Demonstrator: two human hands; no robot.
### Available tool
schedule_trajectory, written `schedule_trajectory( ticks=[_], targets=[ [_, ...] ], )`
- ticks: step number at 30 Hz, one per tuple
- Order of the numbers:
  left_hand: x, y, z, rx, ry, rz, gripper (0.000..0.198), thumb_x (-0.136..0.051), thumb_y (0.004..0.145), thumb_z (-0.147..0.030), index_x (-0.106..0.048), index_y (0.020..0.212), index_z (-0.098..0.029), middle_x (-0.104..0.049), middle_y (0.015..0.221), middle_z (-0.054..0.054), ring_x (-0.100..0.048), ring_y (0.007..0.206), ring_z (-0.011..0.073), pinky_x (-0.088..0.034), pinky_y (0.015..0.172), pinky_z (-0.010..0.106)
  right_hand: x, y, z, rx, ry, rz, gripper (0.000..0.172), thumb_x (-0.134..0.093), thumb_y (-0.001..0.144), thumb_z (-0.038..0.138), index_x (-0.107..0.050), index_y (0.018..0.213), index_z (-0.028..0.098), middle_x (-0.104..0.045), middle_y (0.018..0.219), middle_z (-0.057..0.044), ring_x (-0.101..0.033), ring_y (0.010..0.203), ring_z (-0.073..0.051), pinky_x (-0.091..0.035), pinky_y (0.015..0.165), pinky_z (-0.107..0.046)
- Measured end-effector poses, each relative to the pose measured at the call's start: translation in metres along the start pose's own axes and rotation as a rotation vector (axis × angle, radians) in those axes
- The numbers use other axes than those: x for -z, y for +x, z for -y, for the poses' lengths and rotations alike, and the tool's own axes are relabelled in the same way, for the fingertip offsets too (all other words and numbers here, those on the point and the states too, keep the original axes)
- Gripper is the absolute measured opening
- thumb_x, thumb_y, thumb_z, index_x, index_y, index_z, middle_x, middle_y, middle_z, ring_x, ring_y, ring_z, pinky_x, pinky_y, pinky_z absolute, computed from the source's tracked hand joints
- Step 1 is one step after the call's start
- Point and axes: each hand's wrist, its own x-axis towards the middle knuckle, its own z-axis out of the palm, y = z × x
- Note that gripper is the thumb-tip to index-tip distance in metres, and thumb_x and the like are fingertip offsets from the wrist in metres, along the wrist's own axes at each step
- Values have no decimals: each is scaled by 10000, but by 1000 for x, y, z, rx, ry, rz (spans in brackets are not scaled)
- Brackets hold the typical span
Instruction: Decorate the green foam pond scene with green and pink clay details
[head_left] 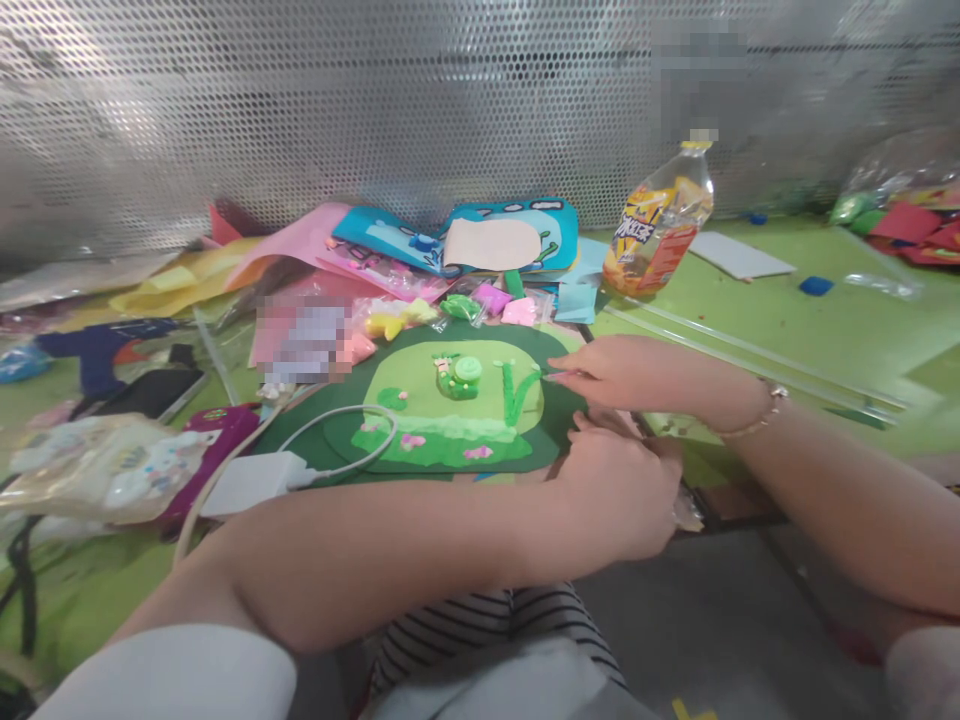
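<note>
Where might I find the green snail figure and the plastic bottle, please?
Green snail figure [467, 372]: head view, on its spiral shell.
Plastic bottle [651, 238]: head view, on its printed label.

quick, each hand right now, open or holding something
Left hand: curled by the green picture; grip hidden, cannot tell.
Right hand: closed in a pinch, apparently on something slim, too blurred to name.
</note>
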Motion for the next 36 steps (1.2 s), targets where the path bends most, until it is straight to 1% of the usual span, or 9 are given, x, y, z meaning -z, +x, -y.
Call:
schedule_trajectory(
  ticks=[3,5,8,10,13,21,25,30,36],
  targets=[
    [1,0,1,-11,24,-8,461,-453,839,-362,-488,1137,-12,-532,1110,365,-577,971,460,-498,635,475,8,6,6,-13,143,4,286,-452,881,382,-642,801,185,-585,680,-29,-492,618,-143,-344,587,-279],
    [0,1,1,-19,28,4,457,-480,813,-342,-483,1122,-6,-523,1111,380,-574,976,465,-499,624,470,8,11,5,-49,316,-55,291,-432,898,398,-617,838,181,-482,595,9,-415,546,-114,-307,530,-257],
    [-1,1,1,-24,42,1,447,-488,793,-333,-482,1092,-2,-515,1101,398,-572,963,483,-498,571,455,2,18,-1,-85,726,-123,358,-390,915,448,-520,722,176,-282,518,59,-260,450,-83,-214,443,-234],
    [-3,1,0,-19,47,-28,438,-489,785,-337,-484,1070,-5,-519,1087,401,-567,958,496,-495,554,454,-4,22,-5,-43,966,-167,394,-419,898,480,-432,639,184,-280,525,60,-275,450,-78,-237,437,-226],
    [-7,1,-1,-3,50,-68,413,-487,777,-327,-485,1047,-15,-537,1062,393,-563,963,500,-495,574,474,-13,27,-8,9,1121,-220,394,-453,885,479,-423,628,182,-342,560,42,-359,500,-87,-324,482,-227],
    [-10,1,-1,-17,60,-105,440,-519,765,-366,-486,1030,-16,-555,1031,384,-588,921,481,-492,597,482,-28,34,-7,82,1273,-222,355,-434,899,466,-426,677,190,-310,563,56,-312,499,-87,-335,518,-228],
    [-8,1,-1,-7,61,-66,443,-506,774,-369,-479,1045,-20,-543,1063,382,-574,953,484,-491,620,476,-34,35,-7,90,1233,-211,368,-401,904,491,-430,693,191,-278,561,61,-304,494,-85,-318,513,-226],
    [-9,0,-1,-17,62,-80,443,-498,780,-365,-481,1058,-20,-572,1044,349,-586,946,466,-495,598,466,-37,35,-6,43,1162,-197,390,-379,902,518,-420,688,195,-273,569,57,-291,501,-91,-307,505,-232],
    [-7,0,0,-14,62,-73,430,-489,791,-354,-479,1064,-21,-568,1047,352,-577,964,469,-496,600,467,-37,35,-7,73,1145,-200,392,-379,908,499,-419,674,188,-267,571,57,-274,499,-87,-298,505,-225]
  ],
)
